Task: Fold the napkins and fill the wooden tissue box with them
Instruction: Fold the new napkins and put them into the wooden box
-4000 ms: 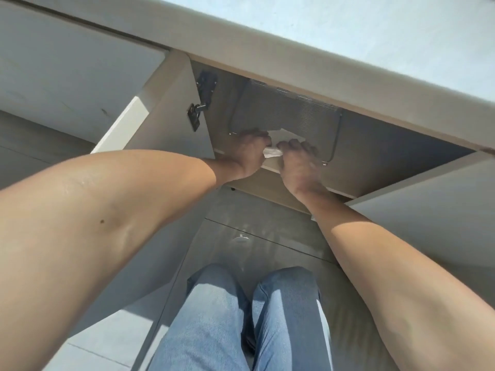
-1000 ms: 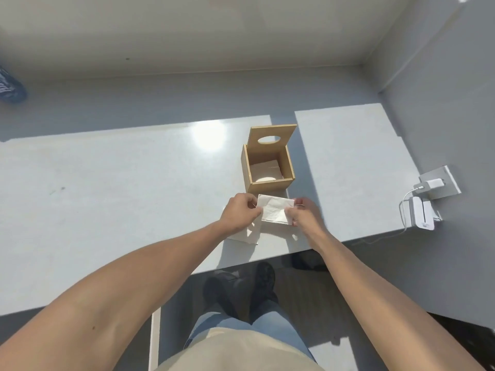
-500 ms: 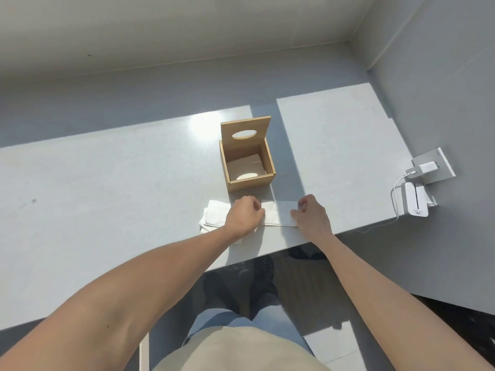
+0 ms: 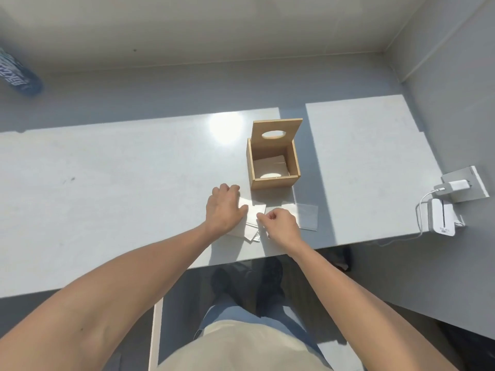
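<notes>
In the head view, the only view given, the napkins (image 4: 250, 223) are seen lying in a loose, overlapping pile on the white counter (image 4: 120, 188), just in front of the wooden tissue box (image 4: 273, 167), whose hinged lid (image 4: 276, 135) stands open with its oval hole facing the camera. Half a second ago a single napkin was stretched flat between both hands; now that sheet is let go by the left hand (image 4: 223, 210), which is laid flat and spread on the left part of the pile, pressing it down, while the right hand (image 4: 280, 223) is drawn in toward the middle with thumb and forefinger pinched on an edge of a napkin. A pale sheet (image 4: 306, 216) lies flat just to the right of the right hand, in the shadow of the box; whether it is folded cannot be told. Inside the box some pale paper is visible on the bottom, so a little appears to be loaded already, with most of the volume unfilled. The change is judged to mean that a fold is being started or a fresh sheet separated from the pile, with the pile held steady meanwhile. A charger and power bank (image 4: 443, 212) sit well apart at the right edge, and a blue bottle (image 4: 18, 73) lies far left.
</notes>
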